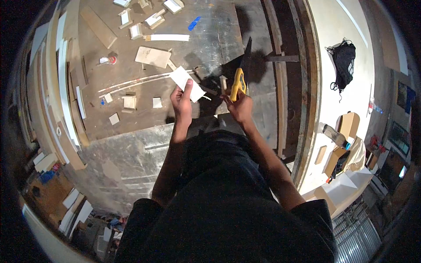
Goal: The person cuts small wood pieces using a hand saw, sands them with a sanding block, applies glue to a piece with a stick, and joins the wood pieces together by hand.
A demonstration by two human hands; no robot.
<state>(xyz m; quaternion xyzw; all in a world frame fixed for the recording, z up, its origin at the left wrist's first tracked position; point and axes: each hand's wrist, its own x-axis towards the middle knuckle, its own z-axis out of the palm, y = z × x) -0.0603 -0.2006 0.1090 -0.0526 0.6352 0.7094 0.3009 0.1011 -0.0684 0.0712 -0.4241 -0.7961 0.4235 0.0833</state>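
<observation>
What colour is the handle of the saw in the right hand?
The saw handle is mainly yellow, seen best in the head view.

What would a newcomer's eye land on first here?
Probably the yellow-handled handsaw in the right hand, its dark blade pointing away from the person. Next might come the bright white piece held in the left hand, to the left of the saw. Farther off, a vivid blue scrap stands out on the work surface, near the top of the view.
</observation>
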